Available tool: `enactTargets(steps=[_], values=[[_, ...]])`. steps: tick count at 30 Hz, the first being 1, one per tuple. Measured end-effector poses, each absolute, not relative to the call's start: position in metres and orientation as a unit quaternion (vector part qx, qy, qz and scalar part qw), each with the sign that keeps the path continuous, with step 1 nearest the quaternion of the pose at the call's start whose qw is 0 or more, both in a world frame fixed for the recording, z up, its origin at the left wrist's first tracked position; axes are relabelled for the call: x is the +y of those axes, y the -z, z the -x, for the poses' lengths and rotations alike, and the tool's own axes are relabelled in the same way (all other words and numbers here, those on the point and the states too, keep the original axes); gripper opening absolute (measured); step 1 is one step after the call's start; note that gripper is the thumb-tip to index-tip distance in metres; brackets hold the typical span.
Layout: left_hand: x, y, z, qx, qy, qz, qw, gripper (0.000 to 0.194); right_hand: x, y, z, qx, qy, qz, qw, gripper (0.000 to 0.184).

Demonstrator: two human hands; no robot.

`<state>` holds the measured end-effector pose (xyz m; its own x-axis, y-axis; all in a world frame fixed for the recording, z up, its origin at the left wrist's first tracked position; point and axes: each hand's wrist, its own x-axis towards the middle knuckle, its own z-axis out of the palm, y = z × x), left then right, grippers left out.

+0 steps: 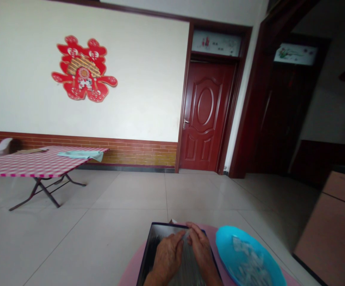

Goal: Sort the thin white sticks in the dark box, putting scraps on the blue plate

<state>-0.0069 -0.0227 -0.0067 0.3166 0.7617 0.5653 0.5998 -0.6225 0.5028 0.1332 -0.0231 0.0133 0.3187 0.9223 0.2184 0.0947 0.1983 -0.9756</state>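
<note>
**Working low over a black-rimmed tray (145, 254)**

The left hand (168, 256) and the right hand (201, 254) are bending half-curled over fine grey strands (187, 266) lying in the tray. Their fingertips are nearly meeting at a pale tuft (186, 237), though whether they are gripping it cannot be told. The tray is resting on a round pink tabletop (211, 230), just beside a bright blue plastic basin (224, 246) holding white scraps (246, 258). A folding table with a pink-checked cloth (35, 165) is standing well apart, by the wall.
</note>
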Motion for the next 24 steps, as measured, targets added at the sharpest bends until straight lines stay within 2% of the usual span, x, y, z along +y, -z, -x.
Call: enactTargets(steps=[10,16,20,24], values=[[-0.024,0.001,0.007,0.433,-0.398,-0.795,0.151,0.038,-0.021,-0.009,-0.131,-0.48,-0.349,0.534,0.603,0.036],[-0.024,-0.008,0.005,0.431,-0.421,-0.758,0.251,0.036,-0.024,-0.009,-0.127,-0.413,-0.464,0.485,0.616,0.038],[-0.018,-0.005,0.0,0.398,-0.436,-0.726,0.353,0.044,-0.026,-0.014,-0.123,-0.355,-0.558,0.398,0.636,0.039],[-0.019,-0.006,-0.003,0.399,-0.416,-0.63,0.52,0.056,-0.028,-0.025,-0.116,-0.291,-0.619,0.341,0.645,0.044]])
